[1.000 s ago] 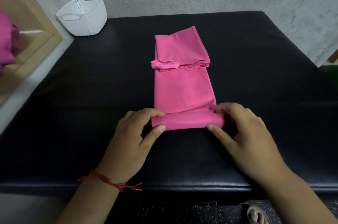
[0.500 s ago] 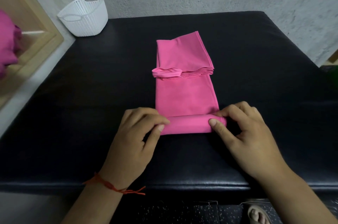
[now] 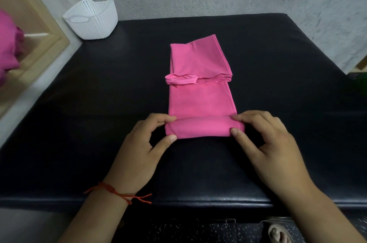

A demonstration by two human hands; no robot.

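Head view. Left hand (image 3: 139,149) and right hand (image 3: 266,143) are apart, one at each end of the rolled end (image 3: 202,128) of the pink cloth (image 3: 200,101). Each hand pinches the roll, thumb on its near side and fingers curled over its top. The cloth lies as a long strip on the black padded table (image 3: 79,123), roughly central and running away from the person. The roll is at the near end. A folded-over section with stacked layer edges (image 3: 214,80) is at the far end, with a small twisted loop of fabric sticking out on its left side. Red thread (image 3: 117,193) is tied round the left wrist. White perforated basket (image 3: 93,18) stands at the far-left corner by the grey wall, well apart from the cloth; its inside cannot be seen from this angle. At the left edge, more pink fabric (image 3: 8,44) sits within a pale wooden frame (image 3: 49,30), cut off by the picture border, so its shape is unclear. The fingertips of both hands on the far side of the roll are partly hidden. Bottom right: part of a foot (image 3: 278,232), cropped and blurred.
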